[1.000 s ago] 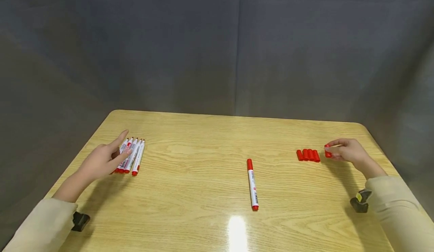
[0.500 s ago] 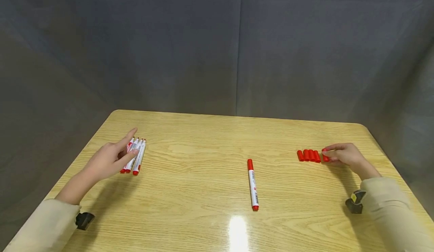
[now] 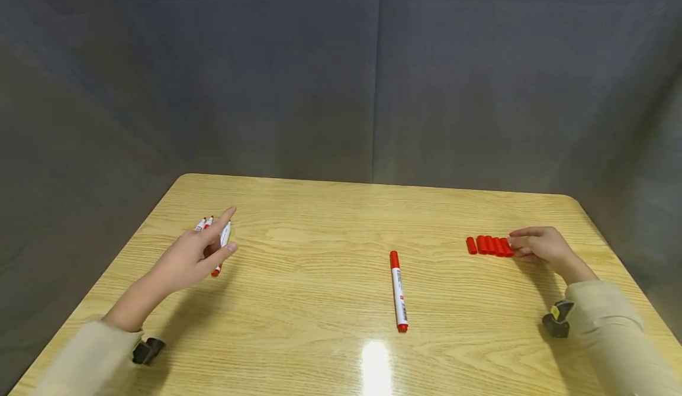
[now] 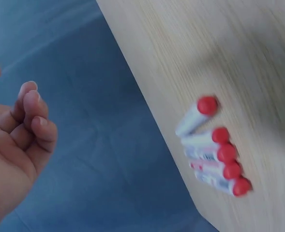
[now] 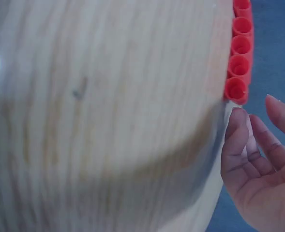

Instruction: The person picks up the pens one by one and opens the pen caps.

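My left hand (image 3: 186, 260) hovers over a group of uncapped white markers (image 3: 225, 236) with red ends, hiding some of them in the head view. The left wrist view has several of these markers (image 4: 212, 154) side by side, one angled slightly away; the loosely bent fingers of that hand (image 4: 16, 140) hold nothing. On the right, several red marker caps (image 3: 492, 245) lie in a row, one cap (image 3: 471, 245) a little apart. At the row's right end is my right hand (image 3: 540, 247). In the right wrist view its fingertips touch or almost touch the end cap (image 5: 236, 91), the thumb standing away.
A capped red marker (image 3: 398, 292) lies alone on the wooden table (image 3: 314, 266), right of the middle. Grey cloth (image 3: 266, 88) hangs behind the table and along both sides. Dark wrist cameras (image 3: 556, 319) sit under both sleeves.
The right hand has brought a cap leftward against the row's end, and the gap there has closed. My left hand has moved right across the markers, uncovering some at the left.
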{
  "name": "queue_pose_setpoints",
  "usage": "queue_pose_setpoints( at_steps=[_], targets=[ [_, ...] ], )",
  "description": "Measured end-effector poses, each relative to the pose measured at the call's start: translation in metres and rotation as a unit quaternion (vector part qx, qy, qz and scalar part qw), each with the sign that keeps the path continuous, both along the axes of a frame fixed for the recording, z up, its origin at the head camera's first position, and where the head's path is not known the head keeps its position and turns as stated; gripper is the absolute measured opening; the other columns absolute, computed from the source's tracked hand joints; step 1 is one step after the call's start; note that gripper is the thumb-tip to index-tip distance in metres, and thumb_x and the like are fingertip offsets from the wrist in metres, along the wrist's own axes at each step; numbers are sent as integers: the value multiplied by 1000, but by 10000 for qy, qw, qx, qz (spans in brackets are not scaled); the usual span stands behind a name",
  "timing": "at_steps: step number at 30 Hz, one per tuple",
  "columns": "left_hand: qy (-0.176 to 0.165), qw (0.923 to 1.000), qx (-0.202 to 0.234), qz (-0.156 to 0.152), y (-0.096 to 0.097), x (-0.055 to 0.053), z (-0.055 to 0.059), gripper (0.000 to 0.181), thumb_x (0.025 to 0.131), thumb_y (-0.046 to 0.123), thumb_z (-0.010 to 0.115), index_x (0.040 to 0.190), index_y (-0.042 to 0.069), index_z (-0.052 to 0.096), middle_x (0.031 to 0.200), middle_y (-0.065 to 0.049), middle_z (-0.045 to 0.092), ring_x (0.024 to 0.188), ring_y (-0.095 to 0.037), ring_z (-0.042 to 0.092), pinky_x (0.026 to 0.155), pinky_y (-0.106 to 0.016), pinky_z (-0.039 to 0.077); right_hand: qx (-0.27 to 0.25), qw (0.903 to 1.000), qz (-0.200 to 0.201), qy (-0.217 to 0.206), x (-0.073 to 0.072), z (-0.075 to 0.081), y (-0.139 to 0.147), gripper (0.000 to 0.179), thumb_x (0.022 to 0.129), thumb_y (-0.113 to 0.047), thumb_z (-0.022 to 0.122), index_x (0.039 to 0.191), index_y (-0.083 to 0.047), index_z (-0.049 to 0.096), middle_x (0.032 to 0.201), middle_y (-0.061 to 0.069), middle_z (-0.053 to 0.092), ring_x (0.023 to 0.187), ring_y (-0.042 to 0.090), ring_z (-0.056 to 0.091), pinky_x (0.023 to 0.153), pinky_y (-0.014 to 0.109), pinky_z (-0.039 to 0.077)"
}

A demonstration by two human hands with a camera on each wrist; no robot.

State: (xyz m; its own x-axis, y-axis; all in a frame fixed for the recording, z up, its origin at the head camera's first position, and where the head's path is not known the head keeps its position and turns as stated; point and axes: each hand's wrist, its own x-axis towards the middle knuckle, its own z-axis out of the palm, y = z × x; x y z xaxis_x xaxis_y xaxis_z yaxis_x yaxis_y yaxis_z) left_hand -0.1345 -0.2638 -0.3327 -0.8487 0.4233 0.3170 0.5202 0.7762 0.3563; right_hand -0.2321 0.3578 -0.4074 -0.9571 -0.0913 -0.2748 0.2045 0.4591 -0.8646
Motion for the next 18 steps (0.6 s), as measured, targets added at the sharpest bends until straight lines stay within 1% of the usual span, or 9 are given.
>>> queue_pose_setpoints(
  at_steps=[2, 5, 8, 9, 12, 14, 15, 18],
  targets=[
    [-54, 10000, 7, -60, 8, 1, 0, 61, 91, 18, 58, 142, -1, 31, 57, 13, 38, 48, 0, 32, 48, -21, 34, 41, 9999, -1, 114, 1, 2, 1, 52, 91, -11, 57, 124, 24, 38, 80, -6, 64, 64, 7, 60, 63, 27, 53],
    [-409, 9990, 130, -110, 19, 2, -1, 65, 92, 20, 57, 143, -2, 25, 57, 12, 39, 49, -1, 33, 48, -21, 34, 231, 9992, 84, 308, 4, 7, 2, 51, 91, -14, 56, 123, 23, 40, 81, -3, 65, 67, 7, 61, 65, 29, 53],
    [-790, 9964, 255, -153, 30, 1, -4, 67, 92, 22, 56, 144, -3, 21, 58, 10, 41, 50, -2, 35, 49, -22, 35, 465, 9974, 253, 494, 8, 15, 3, 52, 92, -18, 55, 124, 21, 42, 91, 2, 65, 73, 9, 62, 67, 30, 53],
    [-853, 9959, 245, -174, 33, 1, -5, 68, 92, 23, 56, 144, -3, 21, 58, 10, 42, 50, -2, 35, 49, -22, 35, 570, 9962, 343, 556, 10, 17, 4, 52, 92, -19, 54, 124, 20, 42, 96, 6, 65, 75, 10, 62, 68, 30, 52],
    [-890, 9956, 162, -262, 43, -2, -10, 69, 92, 26, 56, 143, -5, 22, 57, 11, 42, 49, -2, 35, 47, -22, 35, 784, 9930, 514, 712, 15, 26, 5, 52, 94, -21, 52, 126, 19, 42, 109, 17, 61, 78, 9, 62, 69, 27, 51],
    [-882, 9955, 151, -319, 49, -4, -14, 70, 92, 27, 57, 143, -6, 22, 56, 11, 42, 48, -1, 34, 47, -22, 34, 825, 9914, 594, 819, 17, 32, 4, 51, 94, -20, 51, 126, 18, 41, 113, 22, 58, 79, 8, 62, 69, 26, 51],
    [-855, 9956, 141, -357, 52, -5, -16, 70, 92, 26, 57, 142, -7, 22, 55, 12, 41, 47, -1, 34, 46, -22, 34, 852, 9905, 628, 872, 18, 35, 3, 51, 95, -20, 50, 127, 18, 41, 114, 23, 57, 80, 7, 62, 69, 26, 51],
    [-949, 9942, 186, -470, 62, -8, -22, 72, 91, 28, 57, 143, -8, 20, 54, 12, 41, 46, 0, 34, 46, -21, 34, 799, 9903, 641, 936, 21, 43, 0, 51, 95, -21, 51, 127, 17, 41, 109, 12, 61, 80, 7, 62, 68, 26, 51]
  ],
)
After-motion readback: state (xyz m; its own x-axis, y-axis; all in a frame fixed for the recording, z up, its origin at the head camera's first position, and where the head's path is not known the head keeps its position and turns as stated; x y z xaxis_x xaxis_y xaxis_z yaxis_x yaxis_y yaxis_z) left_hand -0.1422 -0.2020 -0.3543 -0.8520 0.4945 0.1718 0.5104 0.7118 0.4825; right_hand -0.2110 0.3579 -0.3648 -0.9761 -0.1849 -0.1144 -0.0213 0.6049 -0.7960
